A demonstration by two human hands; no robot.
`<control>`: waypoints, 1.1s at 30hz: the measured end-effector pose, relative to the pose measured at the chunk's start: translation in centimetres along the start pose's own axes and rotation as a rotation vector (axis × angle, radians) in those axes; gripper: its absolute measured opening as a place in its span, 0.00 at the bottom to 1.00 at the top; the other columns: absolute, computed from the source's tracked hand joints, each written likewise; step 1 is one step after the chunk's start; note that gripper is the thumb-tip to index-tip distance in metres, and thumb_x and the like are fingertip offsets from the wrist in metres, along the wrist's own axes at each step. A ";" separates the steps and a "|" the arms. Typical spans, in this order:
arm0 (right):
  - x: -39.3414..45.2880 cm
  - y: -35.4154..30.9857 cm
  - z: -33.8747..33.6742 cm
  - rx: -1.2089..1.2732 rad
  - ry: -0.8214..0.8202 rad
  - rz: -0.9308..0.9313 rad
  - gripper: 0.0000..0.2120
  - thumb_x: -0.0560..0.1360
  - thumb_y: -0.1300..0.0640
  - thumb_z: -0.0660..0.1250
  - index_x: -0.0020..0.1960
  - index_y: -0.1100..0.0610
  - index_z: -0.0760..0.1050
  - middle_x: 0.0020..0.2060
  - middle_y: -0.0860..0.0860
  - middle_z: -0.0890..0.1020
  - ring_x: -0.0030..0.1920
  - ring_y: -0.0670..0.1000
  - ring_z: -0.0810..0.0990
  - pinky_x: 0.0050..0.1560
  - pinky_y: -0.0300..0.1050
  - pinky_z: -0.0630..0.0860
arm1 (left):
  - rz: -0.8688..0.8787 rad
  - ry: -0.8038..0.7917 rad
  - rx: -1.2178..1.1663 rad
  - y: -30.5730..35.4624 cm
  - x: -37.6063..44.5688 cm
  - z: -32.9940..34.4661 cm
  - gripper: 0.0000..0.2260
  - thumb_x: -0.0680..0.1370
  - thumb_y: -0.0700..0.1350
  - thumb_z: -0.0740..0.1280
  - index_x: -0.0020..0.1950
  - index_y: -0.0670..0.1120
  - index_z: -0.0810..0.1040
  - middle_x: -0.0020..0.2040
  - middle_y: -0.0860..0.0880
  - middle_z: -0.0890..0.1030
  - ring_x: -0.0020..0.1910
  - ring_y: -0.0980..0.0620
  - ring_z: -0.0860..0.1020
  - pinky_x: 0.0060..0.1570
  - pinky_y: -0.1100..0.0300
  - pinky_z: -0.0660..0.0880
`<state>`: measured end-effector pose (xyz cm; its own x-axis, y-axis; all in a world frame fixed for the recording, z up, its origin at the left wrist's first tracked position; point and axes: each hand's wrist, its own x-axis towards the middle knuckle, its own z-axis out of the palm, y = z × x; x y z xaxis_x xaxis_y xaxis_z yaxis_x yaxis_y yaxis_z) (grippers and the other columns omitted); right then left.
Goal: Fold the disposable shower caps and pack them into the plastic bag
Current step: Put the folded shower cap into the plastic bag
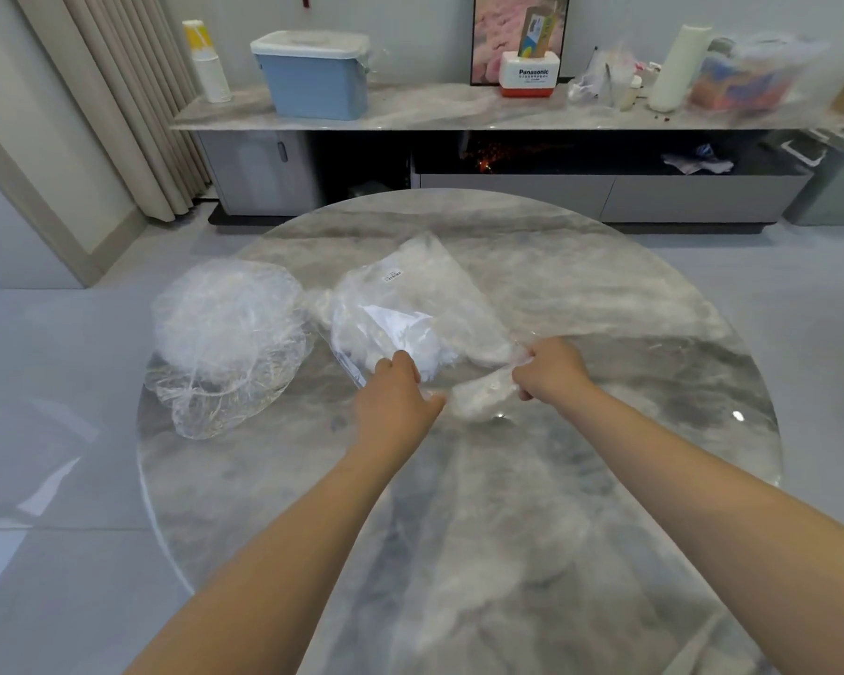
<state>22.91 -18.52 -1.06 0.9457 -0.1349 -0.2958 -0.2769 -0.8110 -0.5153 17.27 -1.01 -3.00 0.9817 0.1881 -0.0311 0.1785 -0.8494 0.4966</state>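
A clear plastic bag (425, 294) with a small white label lies mid-table, partly filled with white folded caps. My left hand (395, 397) pinches the bag's near open edge. My right hand (549, 370) grips a folded, scrunched shower cap (483, 394) at the bag's mouth, between the two hands. A loose pile of unfolded transparent shower caps (225, 338) sits at the table's left side, apart from both hands.
The round marble table (605, 294) stands on a pale tiled floor. Behind it runs a long sideboard (410, 112) carrying a blue lidded bin (313, 73), paper cups, a Panasonic box (529, 75), a white roll and bagged items. A curtain hangs at the left.
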 end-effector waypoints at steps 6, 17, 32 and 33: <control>0.1 -0.6 2.0 0.447 -0.047 0.074 0.09 0.75 0.67 0.62 0.37 0.57 0.70 0.32 0.54 0.78 0.29 0.49 0.77 0.25 0.38 0.69 | 0.071 0.084 0.093 -0.4 0.2 0.7 0.06 0.76 0.46 0.62 0.51 0.45 0.71 0.48 0.48 0.73 0.41 0.48 0.75 0.40 0.56 0.71; 1.8 -4.5 7.9 1.023 -0.385 0.029 0.12 0.76 0.73 0.60 0.55 0.60 0.70 0.39 0.57 0.77 0.35 0.52 0.81 0.37 0.40 0.78 | 0.072 0.187 -0.104 -1.6 -0.6 1.7 0.06 0.79 0.44 0.61 0.51 0.41 0.72 0.52 0.45 0.70 0.47 0.47 0.71 0.39 0.58 0.65; 6.9 -8.9 12.9 0.214 0.084 -0.349 0.14 0.77 0.61 0.62 0.63 0.59 0.74 0.60 0.60 0.73 0.60 0.59 0.72 0.60 0.46 0.67 | 0.027 0.126 -0.289 -2.6 -0.5 1.5 0.03 0.79 0.42 0.59 0.50 0.43 0.69 0.53 0.47 0.70 0.47 0.44 0.74 0.43 0.50 0.71; 6.7 -8.8 12.9 0.195 0.101 -0.356 0.15 0.77 0.61 0.63 0.63 0.59 0.73 0.59 0.59 0.72 0.59 0.58 0.73 0.59 0.43 0.67 | 0.022 0.129 -0.293 -2.8 -0.3 1.5 0.03 0.79 0.42 0.59 0.50 0.43 0.69 0.53 0.47 0.70 0.47 0.44 0.74 0.44 0.49 0.71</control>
<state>29.48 -4.94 -8.85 0.9974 0.0716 0.0040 0.0528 -0.6957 -0.7164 16.55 0.54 -5.66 0.9652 0.2477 0.0835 0.1115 -0.6792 0.7255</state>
